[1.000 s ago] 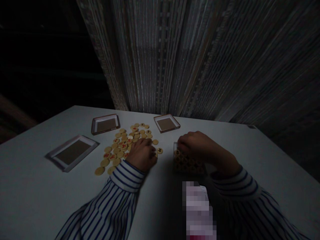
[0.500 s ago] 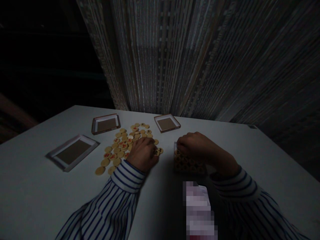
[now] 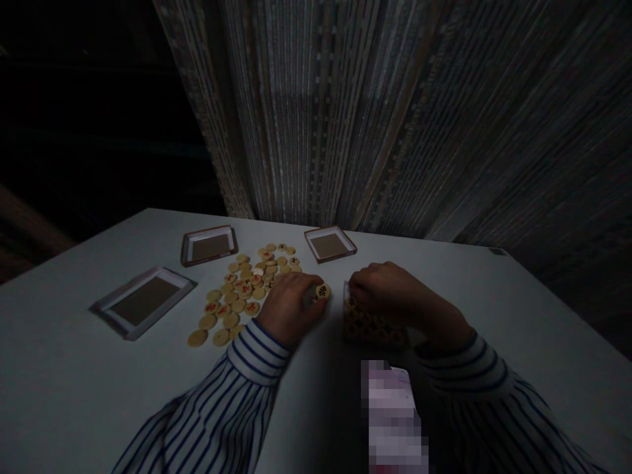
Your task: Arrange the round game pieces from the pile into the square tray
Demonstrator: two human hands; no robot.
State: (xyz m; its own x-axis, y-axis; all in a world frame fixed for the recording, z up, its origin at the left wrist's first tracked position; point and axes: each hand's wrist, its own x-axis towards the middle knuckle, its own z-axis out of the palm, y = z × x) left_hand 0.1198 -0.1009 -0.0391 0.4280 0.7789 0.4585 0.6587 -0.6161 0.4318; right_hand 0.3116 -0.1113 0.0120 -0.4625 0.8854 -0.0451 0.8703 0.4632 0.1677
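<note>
My left hand (image 3: 291, 306) is closed on a round xiangqi piece (image 3: 322, 291) with a black character, pinched between thumb and fingers just right of the loose pieces. Many more xiangqi pieces (image 3: 238, 306), some face up in red or black and others blank side up, lie spread to its left. A box (image 3: 375, 334) with rows of pieces stands at the right. Over its far left part is my right hand (image 3: 382, 288), fingers curled down at the rim; whatever its fingertips hold is hidden.
Shallow open trays or lids stand on the white table: one at the left (image 3: 143, 299), one at the back left (image 3: 210, 247) and one at the back middle (image 3: 330, 244). A blurred-out phone-like object (image 3: 395, 415) lies at the front. A striped curtain (image 3: 306, 118) hangs behind.
My left hand has lifted a black-marked piece from the pile's right edge and moved slightly right toward the box. My right hand stays at the box, almost unmoved.
</note>
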